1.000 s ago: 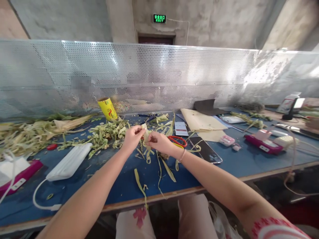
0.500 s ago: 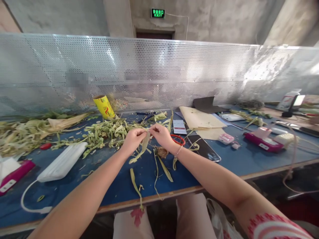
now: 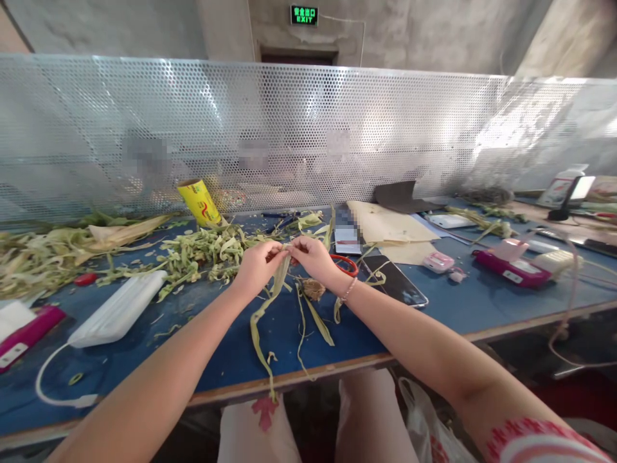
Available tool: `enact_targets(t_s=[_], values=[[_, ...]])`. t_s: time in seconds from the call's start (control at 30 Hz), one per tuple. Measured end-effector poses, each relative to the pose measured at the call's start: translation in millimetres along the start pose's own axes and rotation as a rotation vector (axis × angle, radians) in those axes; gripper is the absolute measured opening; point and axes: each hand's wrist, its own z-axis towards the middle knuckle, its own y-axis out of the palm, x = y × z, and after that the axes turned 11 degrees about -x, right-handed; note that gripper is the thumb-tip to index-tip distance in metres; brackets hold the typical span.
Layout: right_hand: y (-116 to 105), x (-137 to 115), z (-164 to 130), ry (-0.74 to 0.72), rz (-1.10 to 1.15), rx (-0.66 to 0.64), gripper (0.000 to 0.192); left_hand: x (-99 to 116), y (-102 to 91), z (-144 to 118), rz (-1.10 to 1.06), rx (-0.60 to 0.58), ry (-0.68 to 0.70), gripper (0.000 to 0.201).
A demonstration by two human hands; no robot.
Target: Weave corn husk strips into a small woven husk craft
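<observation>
My left hand and my right hand meet above the blue table, both pinching the top of a long pale green leaf strip. The strip hangs from my fingers and trails down toward the table's front edge. More loose strips lie under my wrists, beside a small brown clump. Red-handled scissors rest just behind my right wrist.
A heap of green leaf scraps and husks covers the left. A yellow roll, white power bank with cable, phone, brown paper and pink devices lie around. A perforated metal screen backs the table.
The folded strip between my hands has been pulled out straight and now hangs down long toward the front edge. My hands stay close together, slightly farther back on the table.
</observation>
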Motion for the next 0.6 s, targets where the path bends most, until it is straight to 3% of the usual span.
enact_targets(t_s=[0.3, 0.6], values=[[-2, 1, 0, -0.044, -0.089, -0.036, 0.014, -2, 3.0, 2, -0.279, -0.032, -0.144, 0.016], [-2, 1, -2, -0.071, 0.162, -0.004, 0.016, 10, 5.7, 1, -0.691, 0.044, -0.252, 0.011]])
